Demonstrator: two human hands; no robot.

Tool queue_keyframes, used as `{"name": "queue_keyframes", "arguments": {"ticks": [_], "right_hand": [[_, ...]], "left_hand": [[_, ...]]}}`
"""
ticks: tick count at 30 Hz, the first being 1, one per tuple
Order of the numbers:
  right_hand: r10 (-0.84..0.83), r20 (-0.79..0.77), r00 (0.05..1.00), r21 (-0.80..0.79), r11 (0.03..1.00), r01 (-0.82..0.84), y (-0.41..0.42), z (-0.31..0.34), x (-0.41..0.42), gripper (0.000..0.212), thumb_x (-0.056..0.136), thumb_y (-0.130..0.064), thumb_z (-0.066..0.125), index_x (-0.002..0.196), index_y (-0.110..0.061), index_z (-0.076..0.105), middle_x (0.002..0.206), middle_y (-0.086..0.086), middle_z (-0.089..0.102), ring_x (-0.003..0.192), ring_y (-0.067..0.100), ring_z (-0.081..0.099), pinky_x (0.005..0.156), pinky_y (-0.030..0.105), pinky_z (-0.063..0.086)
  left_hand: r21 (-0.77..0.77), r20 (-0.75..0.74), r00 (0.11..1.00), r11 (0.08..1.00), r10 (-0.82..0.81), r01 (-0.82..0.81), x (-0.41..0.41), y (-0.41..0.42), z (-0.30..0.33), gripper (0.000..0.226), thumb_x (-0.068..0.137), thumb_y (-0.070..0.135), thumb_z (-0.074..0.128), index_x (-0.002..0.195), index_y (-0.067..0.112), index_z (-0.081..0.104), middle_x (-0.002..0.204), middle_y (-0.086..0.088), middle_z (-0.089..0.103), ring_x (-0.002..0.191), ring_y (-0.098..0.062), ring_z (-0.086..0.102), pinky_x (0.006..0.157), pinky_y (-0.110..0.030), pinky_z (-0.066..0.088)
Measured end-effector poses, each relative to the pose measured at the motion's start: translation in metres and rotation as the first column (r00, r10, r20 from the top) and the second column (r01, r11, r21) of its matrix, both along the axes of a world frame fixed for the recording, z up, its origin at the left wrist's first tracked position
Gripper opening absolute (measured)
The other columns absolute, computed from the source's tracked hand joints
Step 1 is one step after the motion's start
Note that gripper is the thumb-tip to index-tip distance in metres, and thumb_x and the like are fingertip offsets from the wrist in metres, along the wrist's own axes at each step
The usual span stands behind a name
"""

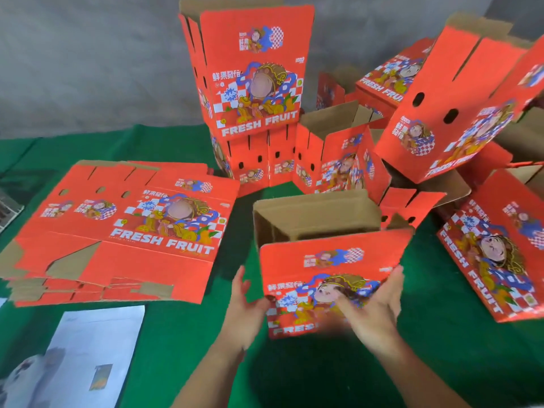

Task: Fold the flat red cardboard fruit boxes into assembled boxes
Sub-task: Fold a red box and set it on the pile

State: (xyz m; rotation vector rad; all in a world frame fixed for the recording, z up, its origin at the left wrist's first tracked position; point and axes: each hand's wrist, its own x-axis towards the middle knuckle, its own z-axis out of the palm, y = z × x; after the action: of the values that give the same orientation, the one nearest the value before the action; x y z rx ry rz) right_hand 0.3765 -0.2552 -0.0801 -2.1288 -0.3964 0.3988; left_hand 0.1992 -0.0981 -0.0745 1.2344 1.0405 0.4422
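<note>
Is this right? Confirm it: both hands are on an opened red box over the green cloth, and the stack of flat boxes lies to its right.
Not quite. The head view shows the stack of flat boxes to the left of the opened red box. The left hand and right hand are on it, over the green cloth.

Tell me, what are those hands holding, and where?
An opened red box: left hand at its left edge, right hand spread across its printed front.
</note>
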Motion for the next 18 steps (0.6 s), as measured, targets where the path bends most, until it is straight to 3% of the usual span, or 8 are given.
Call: {"name": "queue_keyframes", "arguments": {"ticks": [2, 4, 7, 9, 11, 13, 15, 18], "right_hand": [[-0.032, 0.110, 0.993, 0.107, 0.994, 0.020, 0.006, 0.012, -0.009, 0.140, 0.063, -0.060, 0.079, 0.163, -0.036, -0.016, 0.173, 0.005, -0.015, 0.156, 0.004, -0.019, 0.121, 0.024, -0.009], [-0.021, 0.394, 0.919, 0.156, 0.987, -0.044, 0.007, 0.023, -0.008, 0.130, 0.069, -0.059, 0.077, 0.163, -0.040, -0.011, 0.172, -0.005, -0.020, 0.156, 0.006, -0.020, 0.122, 0.033, -0.006], [0.218, 0.765, 0.606, -0.038, 0.955, -0.295, 0.017, 0.040, -0.012, 0.110, 0.079, -0.064, 0.068, 0.166, -0.035, 0.008, 0.175, 0.005, -0.005, 0.161, 0.031, -0.002, 0.125, 0.046, 0.005], [0.389, 0.775, 0.498, -0.252, 0.913, -0.322, 0.029, 0.045, -0.020, 0.102, 0.077, -0.072, 0.062, 0.164, -0.038, 0.021, 0.175, 0.004, 0.006, 0.161, 0.033, 0.003, 0.123, 0.053, 0.006], [0.387, 0.747, 0.541, -0.315, 0.922, -0.224, 0.032, 0.035, -0.025, 0.089, 0.072, -0.071, 0.064, 0.152, -0.037, 0.044, 0.171, 0.003, 0.018, 0.160, 0.032, 0.006, 0.124, 0.056, 0.001], [0.299, 0.756, 0.583, -0.261, 0.954, -0.150, 0.022, 0.018, -0.015, 0.066, 0.070, -0.061, 0.077, 0.125, -0.031, 0.058, 0.162, 0.009, 0.031, 0.159, 0.035, 0.009, 0.125, 0.055, -0.002], [0.235, 0.800, 0.553, -0.219, 0.971, -0.096, 0.001, 0.001, 0.011, 0.055, 0.070, -0.038, 0.090, 0.112, -0.026, 0.057, 0.152, 0.013, 0.040, 0.156, 0.041, 0.016, 0.126, 0.055, 0.000], [0.165, 0.840, 0.516, -0.181, 0.983, -0.020, -0.029, -0.005, 0.067, 0.058, 0.067, -0.011, 0.087, 0.115, -0.018, 0.055, 0.146, 0.019, 0.042, 0.151, 0.049, 0.019, 0.126, 0.056, 0.008]], "left_hand": [[-0.034, 0.049, 0.998, 0.999, 0.027, -0.025, 0.009, -0.003, 0.008, 0.072, 0.098, -0.003, 0.056, 0.156, 0.034, 0.038, 0.144, 0.007, 0.056, 0.106, -0.003, 0.070, 0.072, -0.017, 0.054], [-0.128, 0.094, 0.993, 0.990, 0.070, -0.058, 0.021, -0.006, 0.021, 0.050, 0.102, 0.013, 0.052, 0.145, 0.039, 0.055, 0.136, 0.008, 0.068, 0.107, -0.004, 0.071, 0.074, -0.025, 0.053], [-0.331, 0.174, 0.984, 0.944, 0.044, 0.016, 0.041, -0.012, 0.034, 0.038, 0.104, 0.052, 0.042, 0.107, 0.042, 0.078, 0.106, 0.008, 0.080, 0.090, -0.011, 0.078, 0.064, -0.029, 0.060], [-0.381, 0.184, 0.983, 0.920, -0.016, 0.087, 0.053, -0.018, 0.033, 0.049, 0.103, 0.061, 0.035, 0.106, 0.039, 0.079, 0.111, 0.009, 0.079, 0.097, -0.016, 0.078, 0.072, -0.037, 0.061], [-0.380, 0.233, 0.950, 0.880, -0.208, 0.286, 0.067, -0.027, 0.027, 0.063, 0.103, 0.069, 0.019, 0.125, 0.044, 0.071, 0.132, 0.016, 0.070, 0.122, -0.017, 0.068, 0.102, -0.051, 0.052], [-0.393, 0.251, 0.895, 0.806, -0.369, 0.443, 0.079, -0.034, 0.022, 0.077, 0.099, 0.077, 0.005, 0.142, 0.044, 0.060, 0.148, 0.018, 0.058, 0.139, -0.018, 0.053, 0.123, -0.055, 0.027], [-0.363, 0.164, 0.884, 0.807, -0.437, 0.466, 0.091, -0.041, 0.023, 0.079, 0.100, 0.076, 0.006, 0.148, 0.036, 0.055, 0.153, 0.012, 0.053, 0.140, -0.021, 0.049, 0.126, -0.053, 0.014], [-0.276, 0.027, 0.909, 0.871, -0.415, 0.406, 0.101, -0.049, 0.034, 0.053, 0.108, 0.060, 0.026, 0.134, 0.031, 0.062, 0.139, 0.011, 0.065, 0.126, -0.024, 0.062, 0.118, -0.043, 0.034]]}}
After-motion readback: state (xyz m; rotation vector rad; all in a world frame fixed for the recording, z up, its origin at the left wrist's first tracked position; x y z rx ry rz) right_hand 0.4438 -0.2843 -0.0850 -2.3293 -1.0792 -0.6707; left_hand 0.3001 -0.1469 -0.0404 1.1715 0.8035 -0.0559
